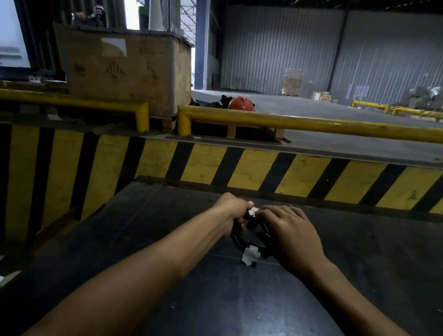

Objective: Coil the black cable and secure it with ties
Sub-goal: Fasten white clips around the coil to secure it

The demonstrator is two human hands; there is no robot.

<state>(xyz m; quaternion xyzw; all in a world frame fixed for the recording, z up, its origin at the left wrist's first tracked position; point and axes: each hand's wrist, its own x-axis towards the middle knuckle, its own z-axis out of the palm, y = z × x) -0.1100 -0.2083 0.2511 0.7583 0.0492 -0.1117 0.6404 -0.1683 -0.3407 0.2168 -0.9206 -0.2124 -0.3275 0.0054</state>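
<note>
Centre of frame, on the dark table (196, 305). Left hand (230, 210): grip closed in a fist around the left side of the black cable (236, 236), thumb on top near a white tie (252, 212) at the coil's far edge. The cable sits as a small coil on the table between both hands. A second white tie (250, 255) wraps the near edge, ends sticking out. Right hand (287, 233): fingers pressed down over the coil's right side; whether they pinch the far tie cannot be told.

Judgement: cable is light and springy, likely to uncoil if released. Best held across the bundled strands beside each tie.
</note>
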